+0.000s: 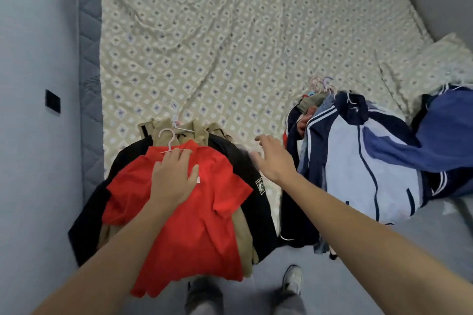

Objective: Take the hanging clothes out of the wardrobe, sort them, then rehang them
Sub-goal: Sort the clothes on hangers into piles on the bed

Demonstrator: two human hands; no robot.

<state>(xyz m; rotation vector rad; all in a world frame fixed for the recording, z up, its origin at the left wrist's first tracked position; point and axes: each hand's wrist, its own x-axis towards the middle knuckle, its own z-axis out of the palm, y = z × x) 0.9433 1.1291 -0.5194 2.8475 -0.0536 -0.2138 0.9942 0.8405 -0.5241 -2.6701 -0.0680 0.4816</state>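
Clothes on hangers are laid in two piles on the bed's near edge, hands over the left pile.

Red shirt (189, 202) is seen topmost on the pile at 7 o'clock, over a khaki garment (197, 133) and a black jacket (245, 169). Left hand (174, 179) is pressed flat on the red shirt just below its pink hanger (167, 142), fingers straight, nothing gripped. Right hand (271, 158) is held released, fingers spread, above the black jacket's edge; contact cannot be told. Blue-and-white jackets (363, 156) are heaped at 3 o'clock, hanger hooks (322, 84) at the far end. Patterned bedsheet (230, 46) is spread beneath.
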